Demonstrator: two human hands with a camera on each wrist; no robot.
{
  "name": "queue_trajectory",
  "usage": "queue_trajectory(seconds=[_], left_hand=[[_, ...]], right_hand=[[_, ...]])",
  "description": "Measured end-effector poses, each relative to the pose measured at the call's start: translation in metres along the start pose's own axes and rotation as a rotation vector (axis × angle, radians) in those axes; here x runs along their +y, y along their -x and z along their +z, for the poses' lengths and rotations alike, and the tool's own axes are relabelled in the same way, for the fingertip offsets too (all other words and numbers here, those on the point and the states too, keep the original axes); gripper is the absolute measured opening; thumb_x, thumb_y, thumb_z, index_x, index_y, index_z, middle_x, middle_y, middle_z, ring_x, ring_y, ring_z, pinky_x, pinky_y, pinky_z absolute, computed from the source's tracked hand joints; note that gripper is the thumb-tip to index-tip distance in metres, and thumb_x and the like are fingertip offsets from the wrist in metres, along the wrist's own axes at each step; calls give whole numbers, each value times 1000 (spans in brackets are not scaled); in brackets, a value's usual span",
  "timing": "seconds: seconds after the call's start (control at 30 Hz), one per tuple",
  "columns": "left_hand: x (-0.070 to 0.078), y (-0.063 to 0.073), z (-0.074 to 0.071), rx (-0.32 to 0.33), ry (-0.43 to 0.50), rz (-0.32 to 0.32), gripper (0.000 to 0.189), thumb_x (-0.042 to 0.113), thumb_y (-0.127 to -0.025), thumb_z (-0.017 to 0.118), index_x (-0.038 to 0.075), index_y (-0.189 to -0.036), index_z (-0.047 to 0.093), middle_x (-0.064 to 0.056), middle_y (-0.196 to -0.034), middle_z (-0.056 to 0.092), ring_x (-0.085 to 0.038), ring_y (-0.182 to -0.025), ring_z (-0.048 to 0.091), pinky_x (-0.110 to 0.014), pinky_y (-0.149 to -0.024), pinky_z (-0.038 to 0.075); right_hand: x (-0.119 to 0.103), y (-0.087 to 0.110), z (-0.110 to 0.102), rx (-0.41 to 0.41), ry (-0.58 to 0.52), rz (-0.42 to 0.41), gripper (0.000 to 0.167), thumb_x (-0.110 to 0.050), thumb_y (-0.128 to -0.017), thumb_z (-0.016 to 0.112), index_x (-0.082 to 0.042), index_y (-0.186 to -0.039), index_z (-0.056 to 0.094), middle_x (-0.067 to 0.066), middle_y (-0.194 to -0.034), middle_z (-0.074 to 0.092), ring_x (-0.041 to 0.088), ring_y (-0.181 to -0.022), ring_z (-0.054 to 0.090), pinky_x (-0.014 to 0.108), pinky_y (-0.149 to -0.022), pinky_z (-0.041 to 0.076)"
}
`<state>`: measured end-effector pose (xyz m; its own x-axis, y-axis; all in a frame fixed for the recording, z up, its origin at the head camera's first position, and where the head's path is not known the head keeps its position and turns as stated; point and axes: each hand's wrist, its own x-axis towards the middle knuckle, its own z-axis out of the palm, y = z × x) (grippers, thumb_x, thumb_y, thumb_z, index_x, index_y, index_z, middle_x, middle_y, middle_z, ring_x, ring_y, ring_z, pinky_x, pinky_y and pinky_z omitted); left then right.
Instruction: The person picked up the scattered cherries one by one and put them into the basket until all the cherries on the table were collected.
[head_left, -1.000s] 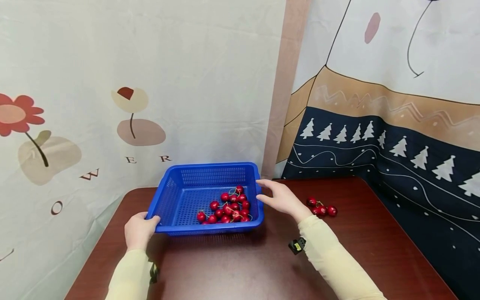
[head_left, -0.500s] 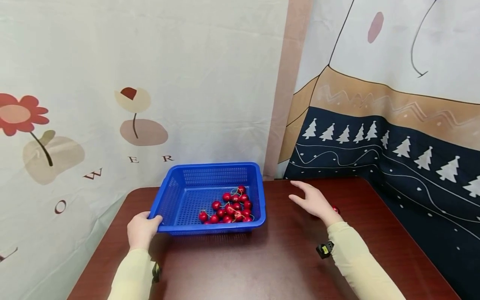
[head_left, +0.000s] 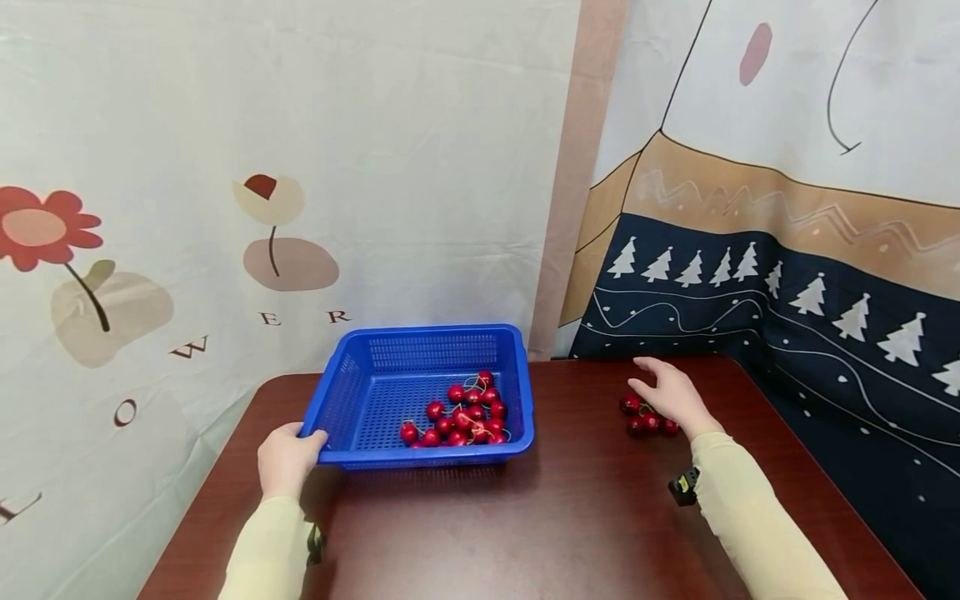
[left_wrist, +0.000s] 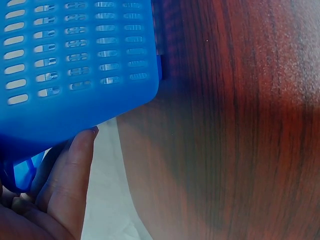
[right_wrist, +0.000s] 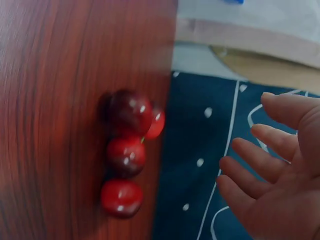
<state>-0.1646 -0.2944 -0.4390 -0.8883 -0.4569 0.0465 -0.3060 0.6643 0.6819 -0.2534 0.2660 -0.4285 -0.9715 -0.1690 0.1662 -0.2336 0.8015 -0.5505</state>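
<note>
A blue plastic basket (head_left: 431,457) with slotted walls stands on the table, and red cherries (head_left: 462,418) with thin stems lie in its right part. At the basket's left front corner, my left hand (head_left: 287,461) grips the rim, thumb over it. The left wrist view has fingers (left_wrist: 70,185) of that hand beneath the basket's edge. My right hand (head_left: 672,395) hovers over a small cluster of cherries (head_left: 645,423) on the table at the right. In the right wrist view its fingers are spread and relaxed, apart from the cherries (right_wrist: 126,156), which look blurred.
The dark red-brown wooden table (head_left: 480,533) runs beneath everything. Behind it hangs a pale printed cloth (head_left: 420,167) with flowers. A navy cloth (head_left: 690,308) with white trees borders the table's back right edge.
My right hand has moved right, from beside the basket's right rim to above the loose cherries. My left hand keeps its grip, and the basket stays in place.
</note>
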Motion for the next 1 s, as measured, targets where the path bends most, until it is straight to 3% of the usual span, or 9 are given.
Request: queue_trajectory(seconds=[0.37,1.0], left_hand=[[0,1,-1,0,-6,0,41,18,-91,60,-15,-115,62,-36,-109,62,-48,-94,59,-61,-87,46],[1,2,-1,27,-12,10,41,18,-90,60,-15,-114,62,-36,-108,63,-48,-95,59,-61,-88,45]], right_hand=[[29,-5,6,-56,89,104,36,-12,-95,61,7,-125,61,31,-127,58,47,-114,54,61,-98,41],[38,-9,19,-207,158,223,25,-9,-91,63,2,-112,69,26,-113,65,36,-95,57,55,-84,48]])
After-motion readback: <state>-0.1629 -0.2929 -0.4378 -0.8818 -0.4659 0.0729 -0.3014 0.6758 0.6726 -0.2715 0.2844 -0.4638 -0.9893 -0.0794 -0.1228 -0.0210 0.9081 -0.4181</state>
